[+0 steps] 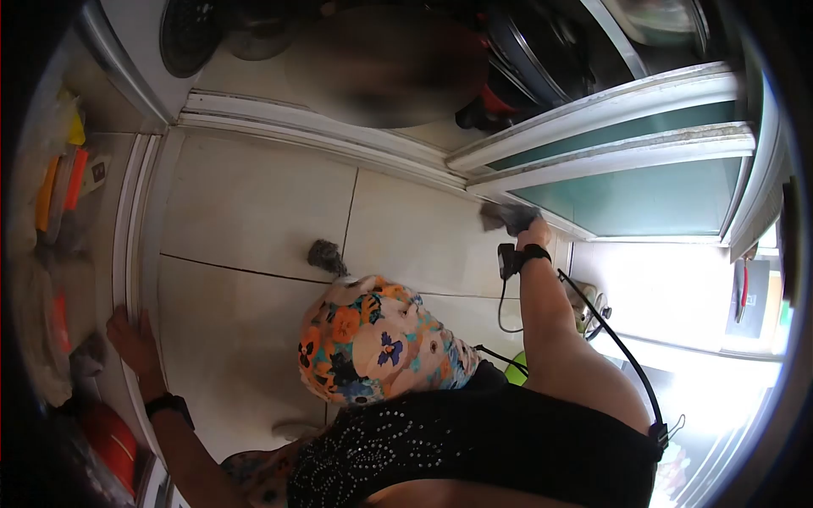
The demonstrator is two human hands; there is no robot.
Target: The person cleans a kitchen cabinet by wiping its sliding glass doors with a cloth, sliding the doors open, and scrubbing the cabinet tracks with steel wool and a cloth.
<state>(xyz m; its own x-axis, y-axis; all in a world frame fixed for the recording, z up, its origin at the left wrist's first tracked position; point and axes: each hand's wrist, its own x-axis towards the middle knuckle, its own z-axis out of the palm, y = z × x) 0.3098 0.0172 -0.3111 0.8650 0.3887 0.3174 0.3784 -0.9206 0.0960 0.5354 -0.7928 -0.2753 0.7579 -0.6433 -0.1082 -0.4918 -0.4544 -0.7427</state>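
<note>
My right hand point(535, 232) is closed on a dark grey cloth point(518, 218), which is blurred and lies against the lower rail of a sliding cabinet door point(627, 199). At the left, my left hand point(134, 339) rests on the white frame point(127, 254) of another cabinet, its fingers apart and nothing visible in them. Each wrist wears a black band, and a small dark device with a cable hangs by the right one. A second dark, crumpled thing point(324, 256) lies on the floor tiles, just beyond my flowered clothing point(385, 339).
Pans with dark rims point(529, 51) stand in the open cabinet ahead. The left cabinet holds orange and yellow packets point(63, 186) and a red object point(110, 444). Part of a green object point(517, 369) shows beside my right arm. A black cable point(614, 339) runs along that arm.
</note>
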